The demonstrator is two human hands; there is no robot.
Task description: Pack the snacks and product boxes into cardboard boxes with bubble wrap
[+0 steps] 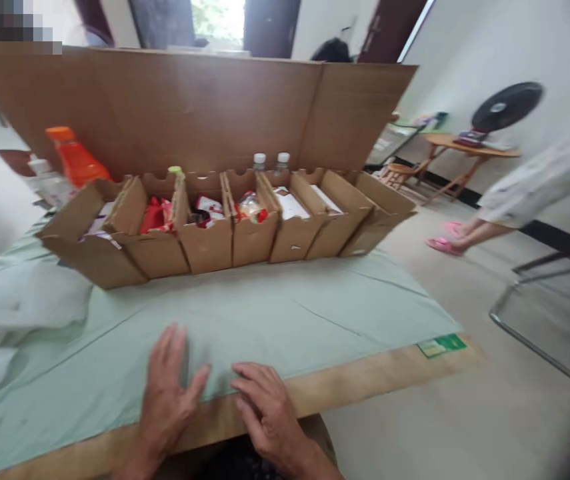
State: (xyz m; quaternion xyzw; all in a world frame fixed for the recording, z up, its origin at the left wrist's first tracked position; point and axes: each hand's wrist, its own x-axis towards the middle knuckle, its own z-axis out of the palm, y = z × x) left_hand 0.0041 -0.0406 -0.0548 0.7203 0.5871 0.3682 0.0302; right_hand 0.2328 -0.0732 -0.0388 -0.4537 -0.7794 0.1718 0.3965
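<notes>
My left hand (171,393) is over the near edge of the table, fingers stretched out and thumb spread, holding nothing. To its right, my right hand (269,407) hovers at the wooden edge with its fingers loosely apart and nothing in them. Beneath both lies a pale green cloth (235,313) over the table. Beyond the hands stands a row of several open cardboard bins (207,247). Some hold red packets (155,215), others white boxes or cards (291,203); what lies deeper in them is hidden.
Behind the bins rises a tall cardboard panel (189,107). An orange bottle (77,157) and a clear bottle (49,180) stand at the left, near white plastic sheeting (25,300). A metal-framed chair (529,333), a fan (507,107) and a person in pink slippers (445,245) are at the right.
</notes>
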